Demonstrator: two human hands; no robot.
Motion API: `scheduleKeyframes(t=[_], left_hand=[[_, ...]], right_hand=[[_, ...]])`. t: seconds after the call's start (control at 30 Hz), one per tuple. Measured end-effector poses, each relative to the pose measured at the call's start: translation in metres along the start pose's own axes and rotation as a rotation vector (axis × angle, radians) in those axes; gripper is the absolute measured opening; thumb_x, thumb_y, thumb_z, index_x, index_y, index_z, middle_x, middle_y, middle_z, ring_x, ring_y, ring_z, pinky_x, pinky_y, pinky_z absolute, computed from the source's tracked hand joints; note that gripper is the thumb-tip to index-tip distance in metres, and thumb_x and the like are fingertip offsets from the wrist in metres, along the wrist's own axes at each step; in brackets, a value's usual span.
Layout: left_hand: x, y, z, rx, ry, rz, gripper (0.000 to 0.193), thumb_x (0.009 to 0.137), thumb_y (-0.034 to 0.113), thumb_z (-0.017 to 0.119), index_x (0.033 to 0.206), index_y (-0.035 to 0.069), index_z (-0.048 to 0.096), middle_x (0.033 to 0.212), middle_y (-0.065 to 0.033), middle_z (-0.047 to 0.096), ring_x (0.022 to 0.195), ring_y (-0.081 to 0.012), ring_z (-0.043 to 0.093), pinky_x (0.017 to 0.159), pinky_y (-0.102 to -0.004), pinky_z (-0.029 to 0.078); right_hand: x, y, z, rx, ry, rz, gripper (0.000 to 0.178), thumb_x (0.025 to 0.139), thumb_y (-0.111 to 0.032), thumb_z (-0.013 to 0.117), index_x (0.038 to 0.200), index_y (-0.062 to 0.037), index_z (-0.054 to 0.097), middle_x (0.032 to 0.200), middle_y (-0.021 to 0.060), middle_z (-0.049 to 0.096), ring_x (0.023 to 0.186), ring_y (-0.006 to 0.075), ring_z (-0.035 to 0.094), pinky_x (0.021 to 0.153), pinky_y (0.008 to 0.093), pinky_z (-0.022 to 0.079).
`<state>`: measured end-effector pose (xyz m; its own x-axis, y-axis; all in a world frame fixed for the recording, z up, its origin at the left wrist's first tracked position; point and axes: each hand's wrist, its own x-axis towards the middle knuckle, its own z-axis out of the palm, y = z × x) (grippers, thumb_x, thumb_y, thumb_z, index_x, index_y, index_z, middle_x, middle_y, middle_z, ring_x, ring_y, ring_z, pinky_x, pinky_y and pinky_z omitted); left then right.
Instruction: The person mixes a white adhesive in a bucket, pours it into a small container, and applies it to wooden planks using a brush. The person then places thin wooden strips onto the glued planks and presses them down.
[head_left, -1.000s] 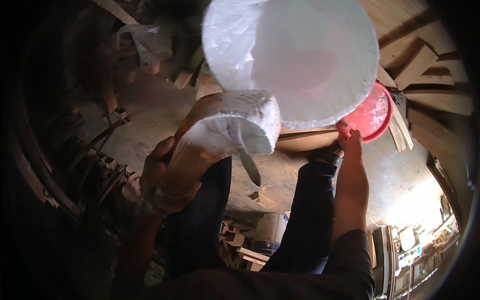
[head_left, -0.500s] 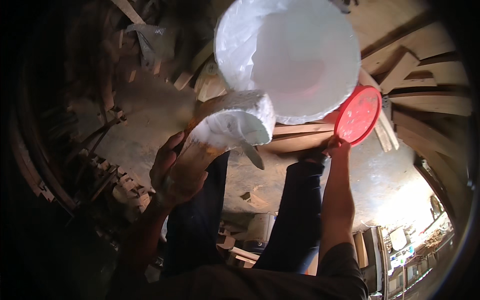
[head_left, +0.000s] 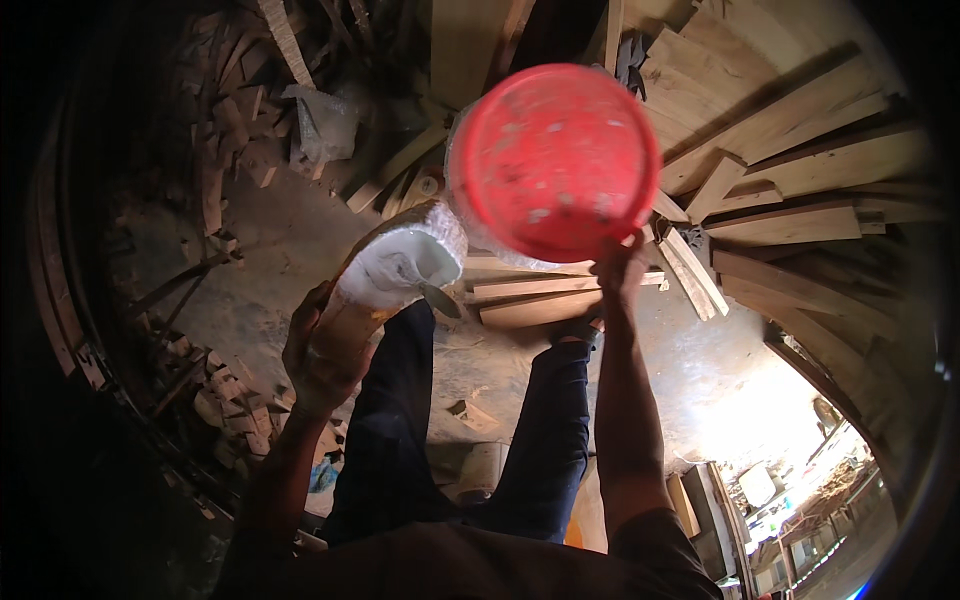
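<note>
My left hand is wrapped round a cut-open plastic container, which is tilted. Thick white paste coats its inside. A flat blade-like stick pokes out over its rim. With my right hand I grip the near edge of a round red lid. The lid lies over the mouth of a large white bucket and hides nearly all of it; whether it rests on the rim I cannot tell.
Wooden planks fan out at the far right, with more boards on the floor just below the bucket. Wood offcuts are heaped at the left. A clear plastic bag lies at the far left. My legs stand apart below my hands.
My right hand has brought the red lid leftward from beside the bucket to over its mouth, hiding the white inside. My left hand still holds the container, now slightly lower and further left in view.
</note>
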<state>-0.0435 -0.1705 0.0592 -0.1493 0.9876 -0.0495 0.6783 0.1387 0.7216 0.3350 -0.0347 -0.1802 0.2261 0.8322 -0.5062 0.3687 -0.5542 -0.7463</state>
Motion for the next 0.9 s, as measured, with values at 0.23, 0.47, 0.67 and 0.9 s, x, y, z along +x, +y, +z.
scheduleKeyframes(t=[0.23, 0.47, 0.67, 0.9], left_hand=[[0.005, -0.017, -0.005, -0.059, 0.081, 0.075, 0.080, 0.072, 0.011, 0.081, 0.141, 0.004, 0.041, 0.137, -0.0178, 0.051, 0.124, -0.0319, 0.053, 0.101, -0.0440, 0.046], [0.031, -0.017, 0.020, -0.041, -0.021, 0.057, 0.073, 0.071, 0.014, 0.084, 0.132, -0.001, 0.047, 0.133, -0.0181, 0.052, 0.118, -0.0309, 0.056, 0.097, -0.0424, 0.049], [0.117, 0.014, 0.076, -0.315, -0.327, 0.259, 0.067, 0.075, -0.006, 0.073, 0.135, -0.003, 0.045, 0.141, -0.0177, 0.050, 0.128, -0.0288, 0.050, 0.106, -0.0417, 0.042], [0.193, 0.048, 0.125, -0.398, -0.577, 0.261, 0.068, 0.070, -0.013, 0.072, 0.132, 0.000, 0.047, 0.142, -0.0169, 0.049, 0.130, -0.0250, 0.048, 0.108, -0.0385, 0.039]], right_hand=[[-0.016, -0.070, 0.021, -0.717, 0.009, 0.118, 0.076, 0.089, -0.039, 0.052, 0.150, -0.0027, 0.024, 0.095, 0.0302, 0.067, 0.090, 0.0466, 0.065, 0.081, 0.0533, 0.050], [-0.016, -0.052, 0.032, -0.695, 0.093, 0.100, 0.078, 0.090, -0.035, 0.051, 0.151, -0.0011, 0.017, 0.089, 0.0274, 0.068, 0.081, 0.0452, 0.067, 0.073, 0.0540, 0.053], [-0.037, -0.056, 0.037, -0.537, 0.069, 0.153, 0.077, 0.091, -0.035, 0.051, 0.152, -0.0028, 0.017, 0.086, 0.0266, 0.068, 0.080, 0.0446, 0.066, 0.073, 0.0539, 0.052], [-0.048, 0.032, 0.033, 0.178, 0.176, 0.112, 0.063, 0.094, -0.024, 0.061, 0.146, 0.0002, 0.035, 0.078, 0.0098, 0.067, 0.066, 0.0186, 0.063, 0.058, 0.0336, 0.049]])
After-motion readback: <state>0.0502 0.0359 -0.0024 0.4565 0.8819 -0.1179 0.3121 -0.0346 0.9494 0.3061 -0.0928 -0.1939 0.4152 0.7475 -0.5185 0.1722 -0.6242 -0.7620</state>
